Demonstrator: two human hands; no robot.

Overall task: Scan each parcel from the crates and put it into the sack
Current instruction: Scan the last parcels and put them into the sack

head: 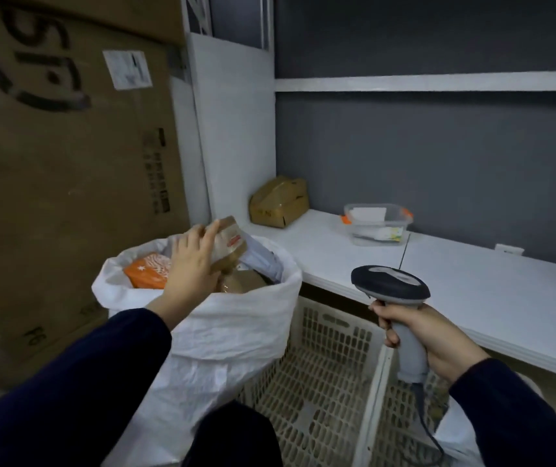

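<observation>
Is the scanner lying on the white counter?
No, the scanner is held up by its grip in the right hand, in front of the white counter.

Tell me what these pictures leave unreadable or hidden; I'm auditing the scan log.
Head view only:
- Label on the parcel: blurred, partly under the left hand.
- Sack contents lower down: hidden by its wall.
- Scanner window: faces away; right hand covers the trigger.
- Crate floor: cut off by the frame.

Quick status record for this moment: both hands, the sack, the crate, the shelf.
left hand: holds a brown taped parcel over the sack mouth
right hand: grips the barcode scanner
sack: white, open, orange parcel and others inside
crate: no parcel visible
shelf: cardboard box, clear tub
</observation>
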